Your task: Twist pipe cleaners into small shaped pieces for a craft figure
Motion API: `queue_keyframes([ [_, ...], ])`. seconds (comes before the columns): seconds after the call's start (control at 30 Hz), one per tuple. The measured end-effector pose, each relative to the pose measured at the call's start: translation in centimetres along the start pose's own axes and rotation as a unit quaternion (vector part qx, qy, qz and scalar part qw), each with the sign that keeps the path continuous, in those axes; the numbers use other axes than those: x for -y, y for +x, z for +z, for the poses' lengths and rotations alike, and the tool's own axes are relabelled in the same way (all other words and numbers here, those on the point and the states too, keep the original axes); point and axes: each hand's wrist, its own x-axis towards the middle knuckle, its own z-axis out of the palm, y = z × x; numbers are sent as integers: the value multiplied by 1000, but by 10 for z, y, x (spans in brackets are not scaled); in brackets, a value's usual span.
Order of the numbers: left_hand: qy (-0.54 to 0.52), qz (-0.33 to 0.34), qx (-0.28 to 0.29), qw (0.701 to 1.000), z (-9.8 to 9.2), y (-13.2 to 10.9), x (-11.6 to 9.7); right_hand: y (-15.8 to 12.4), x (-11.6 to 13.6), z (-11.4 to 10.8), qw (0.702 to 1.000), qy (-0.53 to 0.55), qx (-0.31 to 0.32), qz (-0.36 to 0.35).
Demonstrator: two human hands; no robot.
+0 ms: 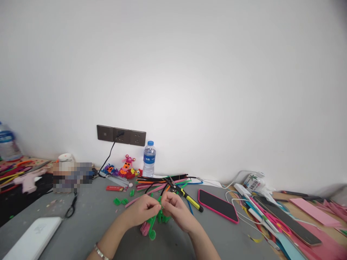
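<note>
My left hand (143, 210) and my right hand (175, 209) meet fingertip to fingertip over the grey table, both pinched. Between them is a green pipe cleaner (152, 231), its lower end curled into a spiral. More green pipe cleaner loops (163, 216) show just under the fingers, partly hidden. A small pink fuzzy bundle (145, 228) sits below my left hand; whether it joins the green piece I cannot tell. Beyond the hands lie pliers (189, 198) with yellow and black handles, among loose pipe cleaners (154, 187). Small green curled pieces (120, 201) rest left of my left hand.
A water bottle (149, 159) stands against the wall beside small fuzzy figures (126, 168). To the right lie a pink-cased phone (218, 206), cables and another phone (288, 220). A white power bank (34, 238) occupies the front left. A red packet (114, 188) lies farther back.
</note>
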Motion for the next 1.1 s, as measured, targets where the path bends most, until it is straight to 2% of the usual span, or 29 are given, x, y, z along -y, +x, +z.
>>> queue_keyframes([
  [0.13,74,18,-85,993,7,3,6,4,-6,6,997,-11,-68,-46],
  [0.27,122,42,-130,983,12,6,13,9,-12,12,987,-33,-131,-89],
  [0.37,110,37,-149,982,14,6,14,12,-16,14,982,-16,-161,-94],
  [0.47,59,35,-156,985,14,5,13,13,-18,13,984,8,-162,-80],
  [0.67,-67,37,-133,988,14,6,15,11,-13,6,985,7,-152,-83],
  [0.77,-126,19,-101,987,12,6,16,8,-9,-1,992,-23,-107,-66],
  [0.9,-193,-29,-19,981,7,4,13,0,1,-9,998,-46,-29,-23],
  [1.1,-215,-55,46,974,3,0,9,-7,14,-10,996,-40,43,67],
])
